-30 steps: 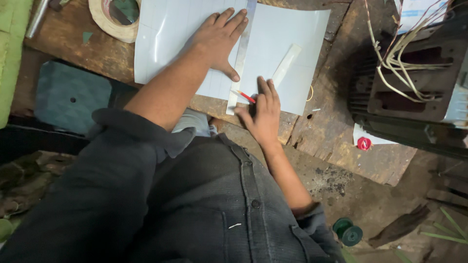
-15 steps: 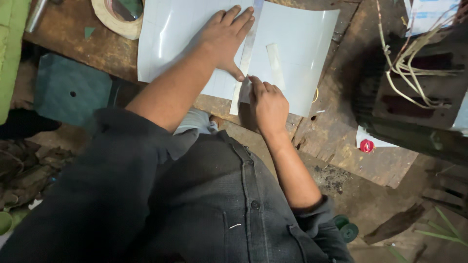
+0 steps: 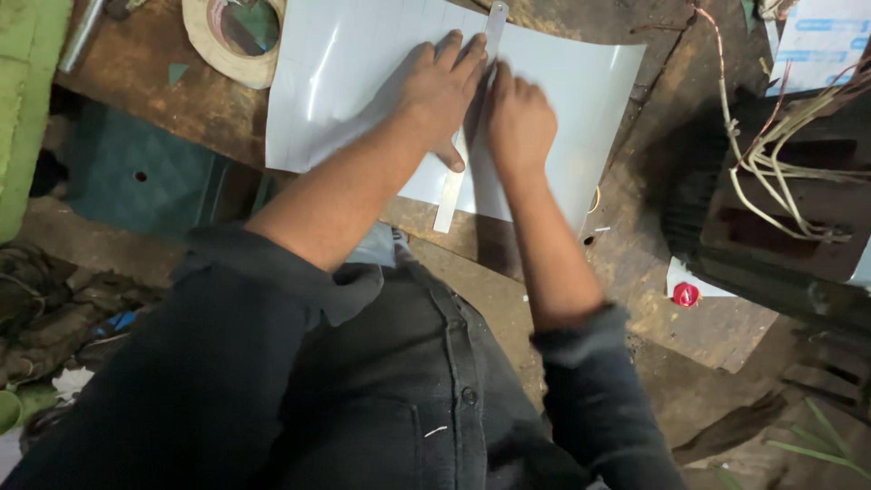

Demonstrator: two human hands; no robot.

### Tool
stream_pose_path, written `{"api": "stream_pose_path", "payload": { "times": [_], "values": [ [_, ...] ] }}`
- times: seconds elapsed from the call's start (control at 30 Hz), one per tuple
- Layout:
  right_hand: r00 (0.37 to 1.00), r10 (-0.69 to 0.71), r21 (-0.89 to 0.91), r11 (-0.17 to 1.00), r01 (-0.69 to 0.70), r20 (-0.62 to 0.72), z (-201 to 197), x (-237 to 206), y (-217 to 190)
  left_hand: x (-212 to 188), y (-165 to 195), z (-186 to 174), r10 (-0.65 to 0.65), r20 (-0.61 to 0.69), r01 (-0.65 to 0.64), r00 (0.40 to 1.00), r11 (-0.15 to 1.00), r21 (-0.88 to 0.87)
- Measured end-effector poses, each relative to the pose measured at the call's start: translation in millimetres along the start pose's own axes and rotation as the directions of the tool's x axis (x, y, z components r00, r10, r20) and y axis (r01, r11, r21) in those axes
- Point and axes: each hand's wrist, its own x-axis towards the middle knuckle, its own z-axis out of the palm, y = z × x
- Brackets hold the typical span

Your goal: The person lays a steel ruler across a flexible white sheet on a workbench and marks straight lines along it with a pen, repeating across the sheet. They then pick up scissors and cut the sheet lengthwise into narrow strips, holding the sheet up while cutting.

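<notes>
A large white sheet (image 3: 345,73) lies on a worn wooden bench (image 3: 154,100). A narrow metal ruler (image 3: 449,204) runs across it from the near edge to the far edge. My left hand (image 3: 445,91) lies flat on the sheet with its fingers stretched out, pressing on the ruler from the left. My right hand (image 3: 519,118) is curled against the ruler's right side and blurred by motion. The red pencil it held earlier is hidden under the fingers.
A wide roll of tape (image 3: 213,54) sits at the far left of the bench. A dark motor with loose pale wires (image 3: 780,209) stands at the right, a small red cap (image 3: 686,294) in front of it. A teal panel (image 3: 136,172) lies below the bench.
My right hand has slid along the ruler from the sheet's near edge up to beside my left hand. The left hand has stayed pressed on the ruler.
</notes>
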Motion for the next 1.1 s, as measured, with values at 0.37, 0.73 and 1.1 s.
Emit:
{"api": "stream_pose_path", "payload": {
  "times": [0.37,0.73,1.1],
  "values": [
    [0.95,-0.051,0.146,0.989,0.006,0.309,-68,-144,-35,0,1,5,0.004,-0.037,-0.005,0.999,0.999,-0.037],
    [0.996,-0.033,0.359,0.933,0.001,0.082,-60,-93,25,-40,-2,5,-0.137,-0.094,0.137,0.986,0.991,-0.008],
    [0.985,-0.03,0.494,0.867,-0.058,0.168,-57,-186,-18,-217,-9,49,-0.394,-0.584,0.227,0.71,0.913,-0.34]
  ]
}}
